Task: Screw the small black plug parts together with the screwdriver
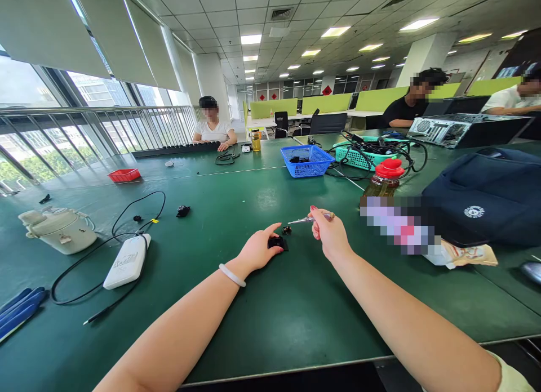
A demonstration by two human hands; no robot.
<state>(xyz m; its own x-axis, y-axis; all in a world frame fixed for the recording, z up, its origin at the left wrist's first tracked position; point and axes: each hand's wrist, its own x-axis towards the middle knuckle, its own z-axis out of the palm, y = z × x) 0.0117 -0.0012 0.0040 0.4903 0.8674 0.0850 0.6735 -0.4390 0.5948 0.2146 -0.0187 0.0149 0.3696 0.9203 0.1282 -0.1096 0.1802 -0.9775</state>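
Observation:
My left hand (258, 249) rests on the green table (262, 319), its fingers closed over a small black part (276, 243). A white bangle sits on that wrist. A tiny dark piece (287, 230) lies just beyond the black part. My right hand (327, 232) hovers a little to the right and pinches a thin metal tool (305, 219) with a clear handle, whose tip points left toward the black part.
A white device (128, 260) with a black cable lies at left, beside a cream kettle-like pot (59, 229). A blue basket (306, 160), a red-capped bottle (382, 181) and a navy bag (486, 197) stand ahead and right. Three people sit at the far side.

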